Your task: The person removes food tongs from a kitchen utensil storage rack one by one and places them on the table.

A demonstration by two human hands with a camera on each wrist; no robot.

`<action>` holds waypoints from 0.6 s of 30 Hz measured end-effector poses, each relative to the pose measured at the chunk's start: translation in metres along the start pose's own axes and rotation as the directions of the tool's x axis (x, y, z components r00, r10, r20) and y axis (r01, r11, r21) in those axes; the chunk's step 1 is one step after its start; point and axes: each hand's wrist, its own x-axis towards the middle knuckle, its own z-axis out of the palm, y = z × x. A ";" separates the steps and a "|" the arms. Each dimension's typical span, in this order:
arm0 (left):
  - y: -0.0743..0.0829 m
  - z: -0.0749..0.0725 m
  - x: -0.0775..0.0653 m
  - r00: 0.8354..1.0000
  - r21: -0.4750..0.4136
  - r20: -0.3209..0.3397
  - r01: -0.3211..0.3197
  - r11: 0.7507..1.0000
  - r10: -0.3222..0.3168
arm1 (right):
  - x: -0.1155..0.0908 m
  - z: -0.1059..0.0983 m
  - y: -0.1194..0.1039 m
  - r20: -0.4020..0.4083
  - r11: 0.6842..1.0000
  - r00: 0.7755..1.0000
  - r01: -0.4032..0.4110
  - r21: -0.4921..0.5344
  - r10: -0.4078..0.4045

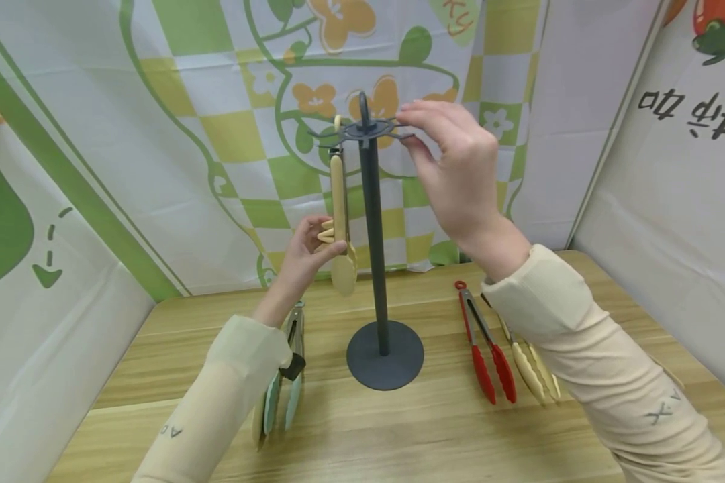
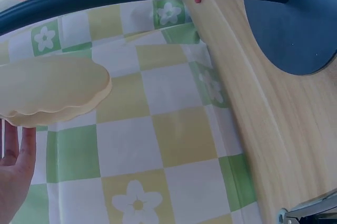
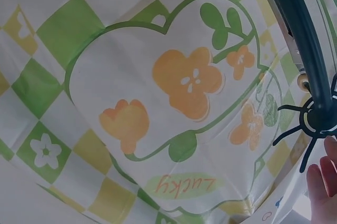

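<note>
A dark grey rack (image 1: 374,241) with a ring of curved hooks (image 1: 362,131) at its top stands upright on a round base. Cream-coloured tongs (image 1: 338,194) hang at the left of the hooks, their loop up at hook height. My left hand (image 1: 305,251) holds these tongs low down, thumb on the near side and fingers behind. In the left wrist view the scalloped tong head (image 2: 58,87) lies over the fingertips. High on the other side, my right hand (image 1: 462,164) pinches a hook at the right between thumb and fingers.
Red tongs (image 1: 486,355) and pale yellow tongs (image 1: 534,372) lie on the wooden table (image 1: 435,436), right of the base. Mint-green tongs (image 1: 284,389) lie at the left, partly under my left sleeve. A patterned cloth (image 1: 229,134) hangs close behind the rack.
</note>
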 end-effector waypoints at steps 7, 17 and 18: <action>0.003 0.001 -0.005 0.999 0.061 -0.045 0.002 0.998 0.001 | -0.001 -0.001 -0.003 -0.008 0.999 1.000 0.027 0.019 -0.027; 0.002 0.003 -0.013 0.993 0.087 -0.105 -0.036 0.996 0.046 | -0.002 -0.002 -0.003 -0.037 0.997 0.998 0.048 0.058 -0.046; 0.002 0.003 -0.013 0.992 0.094 -0.112 -0.044 0.995 0.055 | -0.003 -0.002 -0.003 -0.043 0.997 0.998 0.049 0.061 -0.046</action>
